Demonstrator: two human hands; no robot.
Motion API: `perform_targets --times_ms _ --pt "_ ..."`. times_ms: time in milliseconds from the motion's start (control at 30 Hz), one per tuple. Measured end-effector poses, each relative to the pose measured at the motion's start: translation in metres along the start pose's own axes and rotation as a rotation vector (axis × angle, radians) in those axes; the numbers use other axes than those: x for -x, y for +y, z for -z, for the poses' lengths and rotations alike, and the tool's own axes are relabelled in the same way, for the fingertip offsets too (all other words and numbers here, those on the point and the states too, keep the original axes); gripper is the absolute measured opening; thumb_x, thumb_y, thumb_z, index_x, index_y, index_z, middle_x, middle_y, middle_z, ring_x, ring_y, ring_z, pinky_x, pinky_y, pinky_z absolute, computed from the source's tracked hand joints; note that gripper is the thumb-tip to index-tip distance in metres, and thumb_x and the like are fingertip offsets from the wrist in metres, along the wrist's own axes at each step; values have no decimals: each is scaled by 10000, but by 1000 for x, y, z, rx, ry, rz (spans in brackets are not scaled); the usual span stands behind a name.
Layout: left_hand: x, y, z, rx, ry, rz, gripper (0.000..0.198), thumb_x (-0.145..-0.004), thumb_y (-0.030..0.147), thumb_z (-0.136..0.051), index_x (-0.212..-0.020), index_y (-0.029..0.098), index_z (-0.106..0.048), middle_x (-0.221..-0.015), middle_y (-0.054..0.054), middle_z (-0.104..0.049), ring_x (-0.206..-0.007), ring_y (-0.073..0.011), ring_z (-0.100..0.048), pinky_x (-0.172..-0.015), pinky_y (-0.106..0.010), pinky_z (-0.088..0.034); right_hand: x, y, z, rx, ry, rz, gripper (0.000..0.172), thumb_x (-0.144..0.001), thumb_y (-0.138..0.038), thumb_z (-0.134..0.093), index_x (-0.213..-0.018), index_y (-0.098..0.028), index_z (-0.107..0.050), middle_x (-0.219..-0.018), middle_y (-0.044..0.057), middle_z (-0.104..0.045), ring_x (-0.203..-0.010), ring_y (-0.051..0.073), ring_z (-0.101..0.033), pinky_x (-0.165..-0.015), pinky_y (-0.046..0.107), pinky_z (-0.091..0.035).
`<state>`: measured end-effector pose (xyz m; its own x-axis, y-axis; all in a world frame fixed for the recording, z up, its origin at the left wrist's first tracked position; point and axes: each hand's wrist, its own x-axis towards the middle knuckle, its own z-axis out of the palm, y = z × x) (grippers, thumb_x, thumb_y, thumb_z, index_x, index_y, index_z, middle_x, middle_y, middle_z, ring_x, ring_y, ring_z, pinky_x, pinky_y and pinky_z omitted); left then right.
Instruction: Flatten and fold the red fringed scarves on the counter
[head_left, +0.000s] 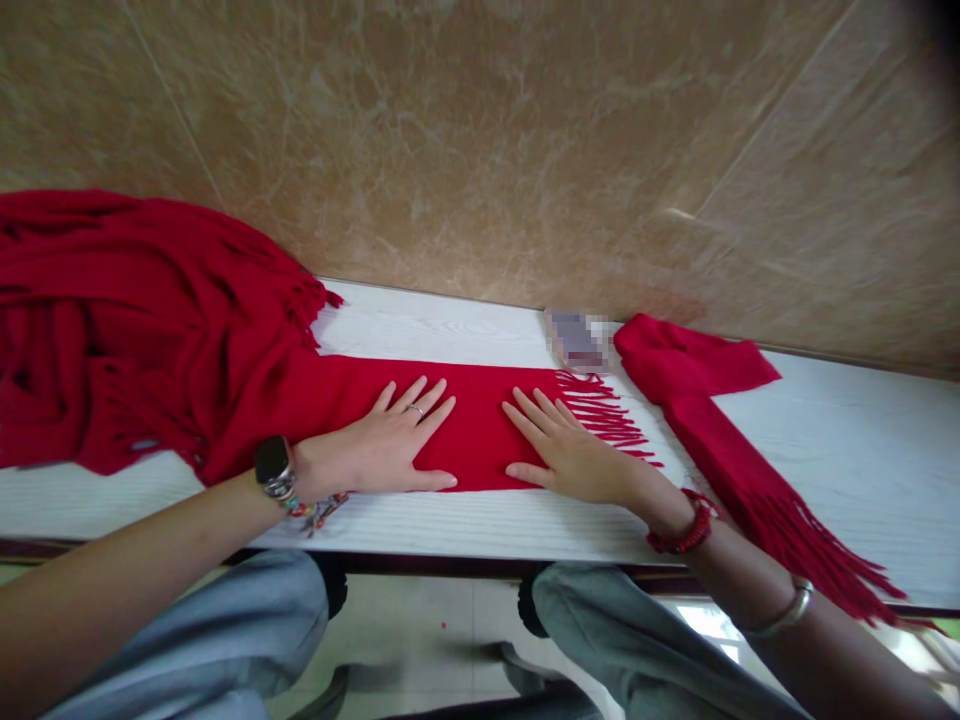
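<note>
A red fringed scarf (476,430) lies flat along the white table in front of me. My left hand (390,440) rests palm down on it with the fingers spread. Closer to the fringed end, my right hand (562,445) also presses flat, its fingers stretched out. The tassels (611,420) fan out to the right, past my right hand. On the left, the flat strip runs up to a big rumpled heap of red scarves (142,320); where one piece ends and another begins is hard to tell.
A second red scarf (697,385), bent over itself, lies at the right with its fringe over the table's front edge. A blurred-out flat object (574,338) sits near the tassels. Behind the white table (450,318) rises a brown marble-patterned wall (450,150).
</note>
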<state>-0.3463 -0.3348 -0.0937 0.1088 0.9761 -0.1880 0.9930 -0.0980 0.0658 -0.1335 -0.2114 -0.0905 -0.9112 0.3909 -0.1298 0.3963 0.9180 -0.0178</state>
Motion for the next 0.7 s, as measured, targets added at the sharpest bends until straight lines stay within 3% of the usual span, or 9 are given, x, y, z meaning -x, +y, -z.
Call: perform_targets --times_ms 200,367,567,700 --pt "1 2 11 34 -88 -1 953 -724 719 -348 -1409 145 -18 -1459 -139 69 -1332 -321 78 -1039 -524 -47 10 15 8 15 -83 -184 968 -720 -730 -345 -1374 -24 -233 -1424 239 -165 -1311 349 -78 -1050 496 -191" --pt "-10 -2 27 37 -57 9 973 -708 748 -324 -1407 165 22 -1451 -116 146 -1325 -310 132 -1033 -537 -1 -13 2 16 -8 74 -76 948 -733 -732 -306 -1369 -31 -253 -1430 220 -183 -1323 323 -85 -1061 480 -174" --pt "-30 -18 24 66 -45 65 959 -724 751 -277 -1409 137 -5 -1461 -131 87 -1333 -306 94 -1044 -507 -35 -57 -12 22 -119 21 -55 968 -729 -726 -329 -1386 -28 -191 -1441 226 -122 -1321 346 -66 -1058 476 -172" --pt "-32 -24 17 70 -58 25 907 -743 733 -279 -1412 164 -50 -1469 -123 3 -1341 -298 49 -1047 -496 -51 -65 -7 15 -146 5 -15 920 -759 -707 -298 -1392 -48 -182 -1447 205 -120 -1324 338 -88 -1054 488 -178"
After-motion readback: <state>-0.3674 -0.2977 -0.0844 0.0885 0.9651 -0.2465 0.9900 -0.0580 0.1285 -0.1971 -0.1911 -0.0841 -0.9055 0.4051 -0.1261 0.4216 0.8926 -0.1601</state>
